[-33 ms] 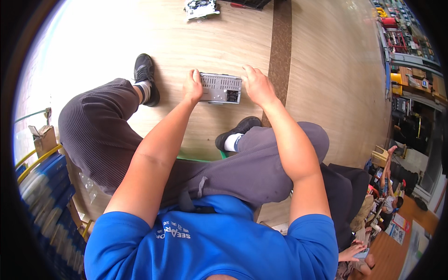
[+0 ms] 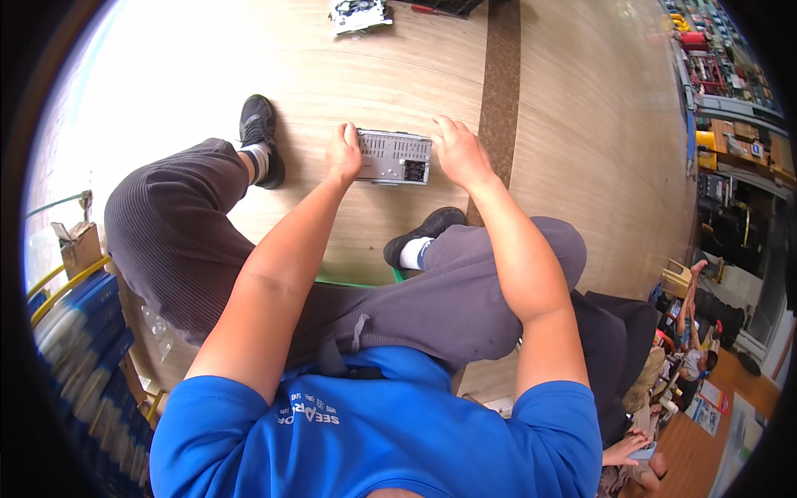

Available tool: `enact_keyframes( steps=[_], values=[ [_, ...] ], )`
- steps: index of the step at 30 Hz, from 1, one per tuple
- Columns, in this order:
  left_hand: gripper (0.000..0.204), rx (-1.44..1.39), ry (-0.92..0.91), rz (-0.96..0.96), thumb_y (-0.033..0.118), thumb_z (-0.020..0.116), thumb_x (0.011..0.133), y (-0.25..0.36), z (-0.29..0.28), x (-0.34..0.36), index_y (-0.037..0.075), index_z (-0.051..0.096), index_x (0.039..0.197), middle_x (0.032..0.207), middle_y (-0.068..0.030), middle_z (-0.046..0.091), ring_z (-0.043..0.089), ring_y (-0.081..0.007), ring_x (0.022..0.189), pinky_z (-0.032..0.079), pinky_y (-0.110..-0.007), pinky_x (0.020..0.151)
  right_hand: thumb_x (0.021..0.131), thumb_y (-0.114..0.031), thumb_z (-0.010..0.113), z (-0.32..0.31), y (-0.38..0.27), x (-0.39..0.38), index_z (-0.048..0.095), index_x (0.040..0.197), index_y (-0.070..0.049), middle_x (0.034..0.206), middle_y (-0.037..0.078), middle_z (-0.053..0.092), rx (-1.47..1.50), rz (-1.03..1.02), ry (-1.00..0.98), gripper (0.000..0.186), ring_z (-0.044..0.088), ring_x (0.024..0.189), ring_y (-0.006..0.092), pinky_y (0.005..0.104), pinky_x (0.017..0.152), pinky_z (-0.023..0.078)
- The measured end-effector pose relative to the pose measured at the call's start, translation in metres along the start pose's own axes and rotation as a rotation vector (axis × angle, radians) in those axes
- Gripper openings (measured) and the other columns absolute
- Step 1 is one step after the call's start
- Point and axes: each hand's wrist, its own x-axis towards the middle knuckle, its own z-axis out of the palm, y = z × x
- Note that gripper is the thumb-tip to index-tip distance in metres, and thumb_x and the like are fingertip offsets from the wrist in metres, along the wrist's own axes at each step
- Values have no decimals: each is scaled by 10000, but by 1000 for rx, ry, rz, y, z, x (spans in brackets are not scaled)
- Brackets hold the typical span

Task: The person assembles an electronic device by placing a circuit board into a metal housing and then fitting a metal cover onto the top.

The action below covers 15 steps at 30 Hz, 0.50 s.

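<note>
A silver metal box that looks like a car stereo (image 2: pixel 390 149), with rows of slots and a dark label at its lower right, is held over the floor between my legs. My left hand (image 2: pixel 343 153) grips its left end, thumb along the near-side edge and the other fingers mostly hidden. Close beside its right end is my right hand (image 2: pixel 461 153), fingers apart and bent toward the box; whether a fingertip touches the edge is hard to make out.
Farther out on the floor lies a white and silver mechanism (image 2: pixel 359 15), near a red-handled tool (image 2: pixel 423 9) and a dark tray (image 2: pixel 452 7). My black shoes (image 2: pixel 259 137) flank the box. Blue boxes (image 2: pixel 83 332) stack at left. Another person's hand (image 2: pixel 627 448) shows at lower right.
</note>
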Motion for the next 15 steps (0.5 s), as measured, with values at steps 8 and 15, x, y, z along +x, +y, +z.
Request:
enact_keyframes(
  steps=[8, 15],
  values=[
    [462, 33, 2, -19, 426, 393, 1009, 8, -4, -5, 82, 497, 1300, 1200, -257, 600, 547, -425, 1146, 433, -448, 963, 880, -79, 584, 0, -3, -2, 524, 1220, -57, 1147, 204, 575, -7, -72, 13, 346, 601, 1024, 399, 441, 883, 508],
    [462, 35, 8, -16, 428, 390, 1009, 14, -2, -8, 76, 502, 1287, 1196, -255, 603, 550, -426, 1138, 434, -450, 959, 872, -80, 603, -3, 5, -2, 553, 1186, -62, 1119, 194, 598, 118, -168, 28, 318, 602, 1033, 386, 431, 880, 508]
  ],
)
